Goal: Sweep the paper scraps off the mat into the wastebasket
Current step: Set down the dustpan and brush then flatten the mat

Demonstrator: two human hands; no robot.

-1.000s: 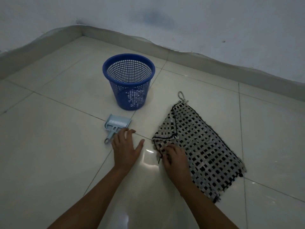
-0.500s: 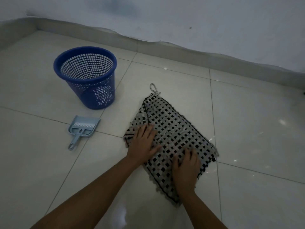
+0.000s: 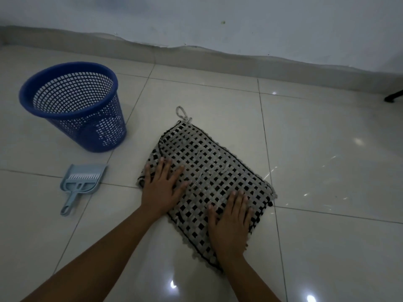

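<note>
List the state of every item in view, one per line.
Mat: spread flat on the floor, both hands on it.
Wastebasket: upright, looks empty.
Dustpan: lying on the floor, untouched.
Left hand: open, palm down on the mat.
Right hand: open, palm down on the mat.

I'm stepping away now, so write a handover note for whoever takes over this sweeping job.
Left hand: open, flat on the near-left part of the black-and-white woven mat.
Right hand: open, flat on its near corner.
The mat lies spread on the tiled floor. The blue plastic mesh wastebasket stands upright to its far left. The light blue dustpan with its brush lies untouched beside it.
Done: mat laid flat.
Left: all sweeping; a few pale bits mid-mat may be scraps, too dim to tell.
</note>
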